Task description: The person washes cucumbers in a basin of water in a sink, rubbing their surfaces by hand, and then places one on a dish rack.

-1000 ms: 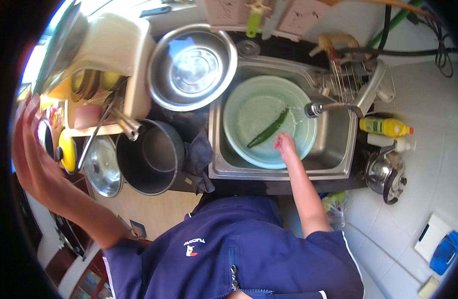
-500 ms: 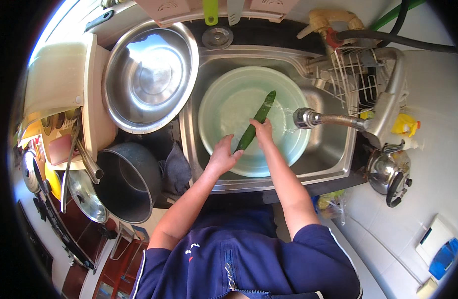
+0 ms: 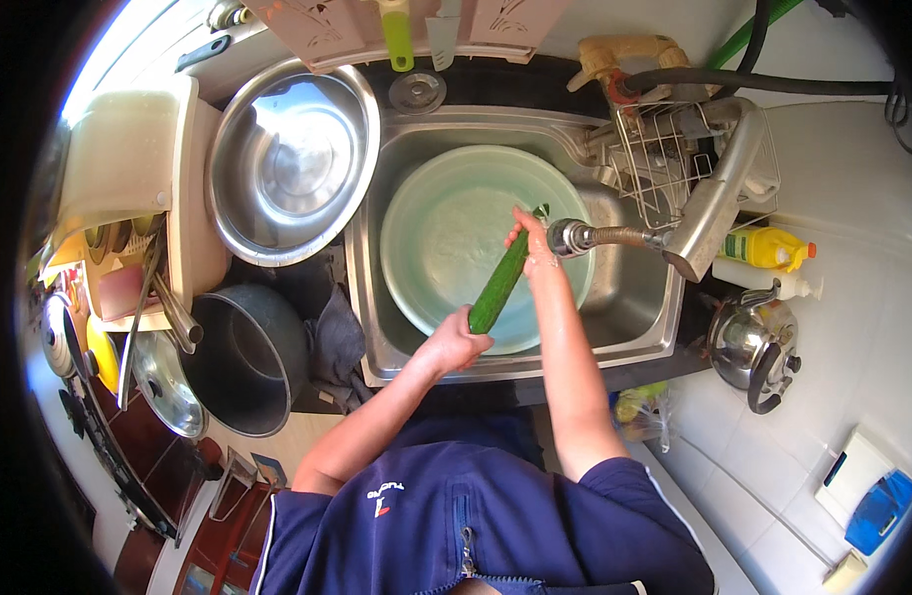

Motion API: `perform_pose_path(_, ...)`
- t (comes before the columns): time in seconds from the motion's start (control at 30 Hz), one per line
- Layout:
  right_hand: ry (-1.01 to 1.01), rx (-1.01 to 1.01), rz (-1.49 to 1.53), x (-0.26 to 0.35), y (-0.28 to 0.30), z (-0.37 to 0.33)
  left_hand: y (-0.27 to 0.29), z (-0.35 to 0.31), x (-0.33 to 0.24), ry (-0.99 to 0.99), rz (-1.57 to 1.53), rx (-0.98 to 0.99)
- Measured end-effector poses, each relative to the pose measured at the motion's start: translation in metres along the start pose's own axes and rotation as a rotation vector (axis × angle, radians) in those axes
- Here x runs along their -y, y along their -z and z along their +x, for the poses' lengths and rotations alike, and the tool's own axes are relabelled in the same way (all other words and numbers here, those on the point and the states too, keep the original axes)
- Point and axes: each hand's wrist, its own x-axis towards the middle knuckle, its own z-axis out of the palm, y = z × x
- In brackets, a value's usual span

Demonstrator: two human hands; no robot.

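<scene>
A long green cucumber [image 3: 498,283] is being held over the pale green basin [image 3: 431,233] in the sink, left hand [image 3: 456,344] closed around its near end, right hand [image 3: 531,238] gripping the far end by the tap [image 3: 573,238]. Being wet, stiff and probably slippery, it is best being gripped at both ends.

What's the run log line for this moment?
left hand: holds cucumber low end | right hand: grips top | over green basin in sink

Bright daylight from upper left, fisheye-bent dark rim, sharp focus

White tiled wall [image 3: 872,327] at right, dark counter [image 3: 495,84] around steel sink [image 3: 634,327], wooden cabinet doors [image 3: 158,466] lower left, bright daylight along top left edge.
</scene>
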Motion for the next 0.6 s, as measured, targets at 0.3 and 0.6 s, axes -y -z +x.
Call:
perform_pose_path(0.3,0.109,0.610,0.457,0.024,-0.033,-0.056,0.026,-0.024,0.006,0.005,-0.477,0.235)
perform_pose_path(0.6,0.239,0.568,0.328,0.048,-0.047,-0.083,0.026,-0.029,0.025,-0.098,-0.109,0.078)
